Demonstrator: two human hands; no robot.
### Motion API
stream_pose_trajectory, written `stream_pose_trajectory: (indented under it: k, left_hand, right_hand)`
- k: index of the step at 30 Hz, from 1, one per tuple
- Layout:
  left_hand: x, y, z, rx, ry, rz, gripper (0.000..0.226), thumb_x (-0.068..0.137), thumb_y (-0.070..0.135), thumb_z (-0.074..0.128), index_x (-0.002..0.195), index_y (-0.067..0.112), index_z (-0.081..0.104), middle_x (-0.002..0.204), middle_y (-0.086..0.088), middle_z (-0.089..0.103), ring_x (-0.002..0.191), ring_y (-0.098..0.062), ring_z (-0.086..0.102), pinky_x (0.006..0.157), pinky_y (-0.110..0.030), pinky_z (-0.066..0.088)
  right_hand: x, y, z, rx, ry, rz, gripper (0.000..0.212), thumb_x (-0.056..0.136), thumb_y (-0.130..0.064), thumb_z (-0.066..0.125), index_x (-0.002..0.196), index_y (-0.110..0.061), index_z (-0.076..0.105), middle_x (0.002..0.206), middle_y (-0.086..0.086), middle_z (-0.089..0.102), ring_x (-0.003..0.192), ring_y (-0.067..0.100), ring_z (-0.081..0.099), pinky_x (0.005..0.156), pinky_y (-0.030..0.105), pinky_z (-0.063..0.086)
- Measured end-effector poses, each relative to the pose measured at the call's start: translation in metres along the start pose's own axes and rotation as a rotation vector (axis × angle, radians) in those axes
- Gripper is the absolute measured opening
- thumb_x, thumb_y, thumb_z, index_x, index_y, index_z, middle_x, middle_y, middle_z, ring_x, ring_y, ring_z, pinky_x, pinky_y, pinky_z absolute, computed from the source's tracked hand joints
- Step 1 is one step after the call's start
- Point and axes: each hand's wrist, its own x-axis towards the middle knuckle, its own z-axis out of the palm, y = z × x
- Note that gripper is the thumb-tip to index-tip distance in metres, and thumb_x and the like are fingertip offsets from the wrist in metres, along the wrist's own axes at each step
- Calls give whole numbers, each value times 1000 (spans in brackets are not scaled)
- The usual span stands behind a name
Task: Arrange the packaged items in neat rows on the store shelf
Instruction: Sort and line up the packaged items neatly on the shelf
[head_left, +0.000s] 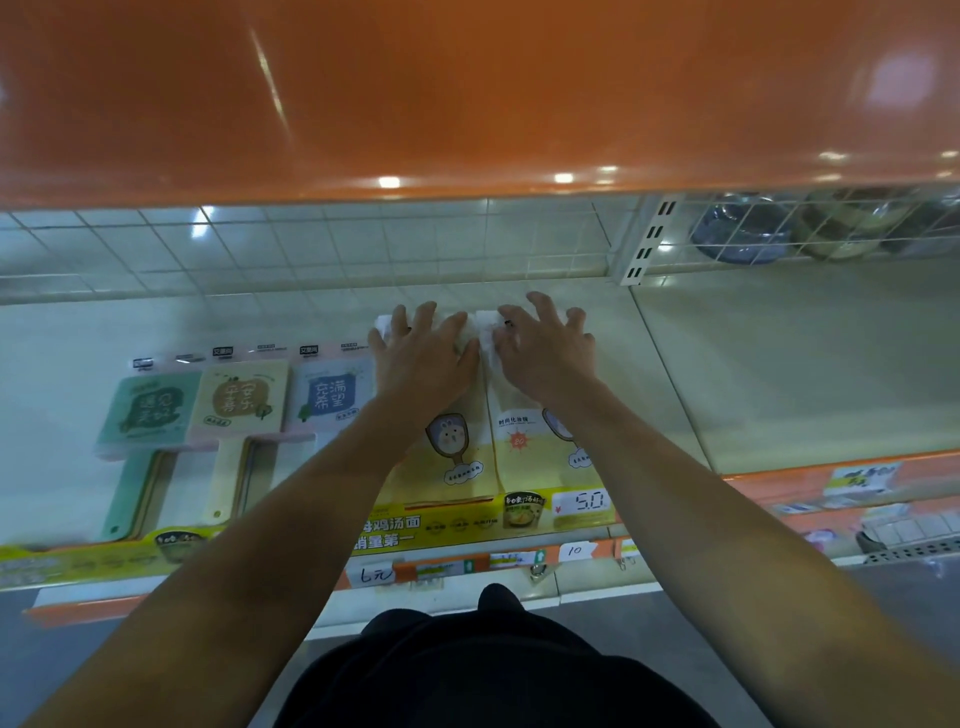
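Two yellow-and-white mirror packets lie flat side by side on the pale shelf (670, 374). My left hand (423, 353) presses on the top of the left packet (452, 457), fingers spread. On the top of the right packet (540, 457) my right hand (545, 348) rests with its fingers spread and slightly bent. To their left, a green packet (148, 410), a cream packet (241, 397) and a blue-labelled packet (332, 395) lie in a row, their handles pointing toward me.
A glossy orange shelf (467, 93) overhangs above. A white wire grid (363, 244) backs the shelf, with bowls (743, 228) behind it at the right. Price tags and a yellow banner (395, 530) run along the front edge. The right section of the shelf holds nothing.
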Motion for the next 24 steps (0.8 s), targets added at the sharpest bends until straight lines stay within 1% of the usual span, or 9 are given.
stream_pose_trajectory:
  k: [3, 6, 11, 13, 15, 17, 20, 22, 24]
  left_hand:
    - [-1, 0, 0, 12, 23, 13, 50, 94, 55, 35, 138, 32, 42, 145, -3, 40, 137, -31, 29, 106, -60, 24]
    - [-3, 0, 1, 18, 33, 19, 50, 95, 54, 33, 138, 31, 42, 145, -4, 41, 136, -33, 30, 106, -62, 23]
    - [-14, 3, -5, 20, -20, -14, 56, 95, 56, 30, 145, 31, 31, 157, -4, 21, 144, -39, 13, 109, -67, 12]
    - [-30, 4, -6, 19, -41, -15, 57, 94, 58, 31, 144, 31, 30, 158, -4, 17, 144, -40, 11, 108, -65, 16]
    - [-52, 6, -8, 24, -26, -4, 55, 93, 59, 33, 141, 31, 31, 157, -5, 18, 143, -41, 11, 107, -63, 23]
    - [-71, 9, -10, 21, -37, -25, 54, 92, 60, 33, 140, 34, 30, 157, -4, 16, 143, -41, 10, 108, -61, 24]
    - [-87, 15, -12, -9, -82, -92, 57, 91, 63, 32, 142, 38, 26, 159, 0, 10, 144, -40, 5, 109, -59, 18]
    - [-94, 17, -10, -4, -60, -106, 57, 91, 63, 31, 142, 39, 27, 159, 0, 12, 144, -39, 7, 109, -57, 20]
    - [-99, 16, -9, 5, -30, -115, 57, 91, 64, 30, 142, 39, 29, 157, -2, 16, 144, -37, 12, 109, -54, 22]
  right_hand:
    - [-1, -1, 5, -3, 27, 1, 41, 100, -48, 32, 137, -36, 44, 151, -4, 31, 131, 37, 30, 99, 49, 35]
    - [-1, -1, 6, 6, 41, 0, 40, 100, -48, 32, 135, -36, 46, 148, -3, 35, 130, 36, 32, 98, 49, 35]
    - [-15, 0, -3, 42, 7, 14, 49, 98, -55, 37, 144, -38, 34, 158, -4, 17, 141, 43, 12, 106, 59, 27]
    - [-29, 0, -8, 39, -2, 10, 55, 95, -59, 40, 145, -39, 32, 160, -4, 12, 142, 47, 8, 107, 62, 27]
    - [-44, 0, -11, 51, -28, 31, 59, 92, -64, 41, 146, -41, 30, 160, -5, 10, 142, 48, 10, 106, 62, 29]
    - [-57, -1, -11, 72, -63, 69, 61, 90, -66, 43, 145, -43, 31, 160, -7, 8, 139, 47, 13, 105, 60, 31]
    - [-67, -4, -7, 58, -84, 85, 53, 86, -64, 45, 135, -43, 39, 158, -8, 10, 133, 46, 21, 100, 54, 33]
    - [-70, -4, -4, 15, -70, 66, 45, 86, -63, 45, 126, -43, 41, 155, -7, 14, 128, 45, 26, 96, 51, 33]
    - [-72, -2, -1, 1, -57, 54, 44, 87, -62, 46, 127, -44, 40, 153, -6, 16, 126, 44, 28, 96, 50, 32]
